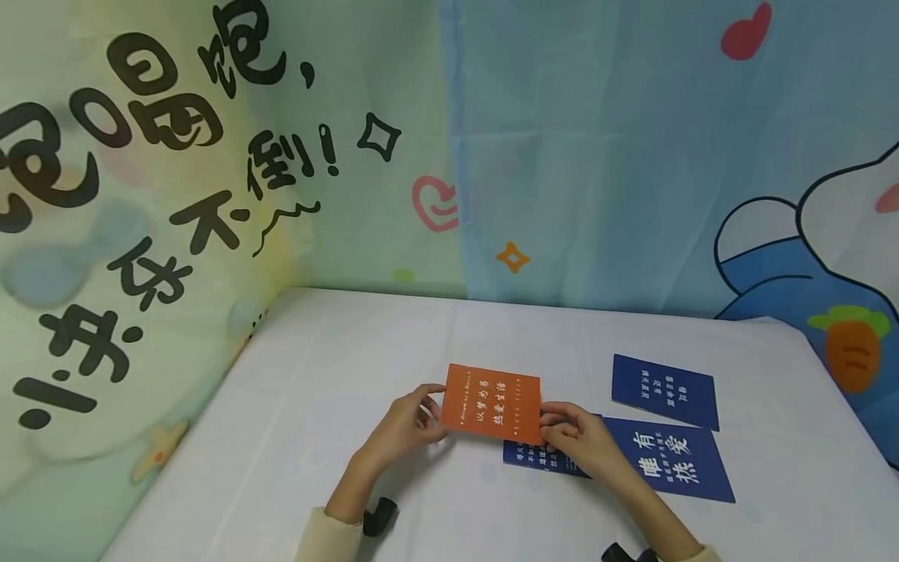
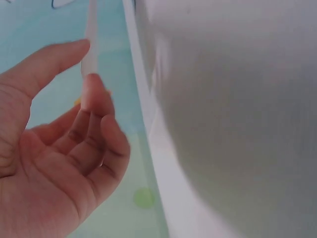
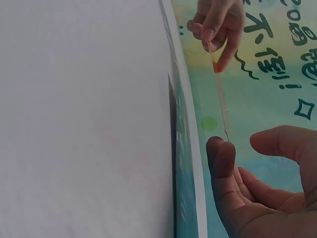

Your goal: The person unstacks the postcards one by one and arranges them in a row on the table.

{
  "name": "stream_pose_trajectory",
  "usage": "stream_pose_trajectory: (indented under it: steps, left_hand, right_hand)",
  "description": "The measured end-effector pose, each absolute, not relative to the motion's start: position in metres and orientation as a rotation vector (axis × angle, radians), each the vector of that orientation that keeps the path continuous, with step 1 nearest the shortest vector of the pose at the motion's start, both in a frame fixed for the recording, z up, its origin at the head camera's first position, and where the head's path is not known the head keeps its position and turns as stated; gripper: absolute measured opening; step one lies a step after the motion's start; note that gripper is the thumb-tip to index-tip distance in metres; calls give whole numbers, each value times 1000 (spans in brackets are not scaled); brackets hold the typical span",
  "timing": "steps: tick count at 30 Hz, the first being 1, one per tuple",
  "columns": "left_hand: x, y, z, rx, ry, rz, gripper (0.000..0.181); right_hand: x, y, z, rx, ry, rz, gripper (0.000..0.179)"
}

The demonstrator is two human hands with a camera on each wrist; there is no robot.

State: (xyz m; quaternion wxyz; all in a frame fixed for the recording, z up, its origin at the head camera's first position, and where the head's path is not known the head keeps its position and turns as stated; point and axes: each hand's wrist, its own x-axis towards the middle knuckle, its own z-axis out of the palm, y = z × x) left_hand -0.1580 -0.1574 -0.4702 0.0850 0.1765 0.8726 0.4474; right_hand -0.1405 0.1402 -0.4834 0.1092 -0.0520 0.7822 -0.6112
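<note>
An orange card [image 1: 492,404] with white lettering is held up above the white table, between both hands. At its left edge, the left hand [image 1: 403,421] pinches it with bent fingers. The right hand [image 1: 579,437] holds the opposite edge with curled fingers; in the right wrist view its thumb [image 3: 270,141] stands apart from the card. Both wrist views catch the card nearly edge-on, as a thin strip. Below and behind it lies a dark blue card [image 1: 537,457], partly hidden by the orange card and the right hand.
Two more dark blue cards with white writing, one farther back [image 1: 663,390] and one nearer [image 1: 684,460], lie on the right of the white-covered table [image 1: 281,437]. Printed cloth hangs [image 1: 597,156] behind the table and along its left side. Black wrist cameras [image 1: 379,517] sit on both wrists.
</note>
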Motion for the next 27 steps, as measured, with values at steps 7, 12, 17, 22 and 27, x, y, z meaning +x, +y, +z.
stream_pose_trajectory:
  steps: [7, 12, 17, 22, 27]
  left_hand:
    - [-160, -176, -466, 543, 2592, 1240, 57]
    - [-160, -185, -465, 526, 2589, 1213, 57]
    - [-159, -191, -463, 506, 2576, 1181, 55]
    - [-157, -193, -459, 490, 2559, 1161, 54]
    - [-155, -198, -457, 467, 2579, 1101, 54]
  right_hand:
    - [-135, 126, -488, -204, 2252, -1795, 49]
    - [-133, 118, -491, -251, 2224, -1788, 51]
    - [-133, 113, -491, -236, 2239, -1741, 51]
    - [-133, 109, -491, -235, 2260, -1659, 51]
    - [-133, 105, -492, -320, 2270, -1626, 52]
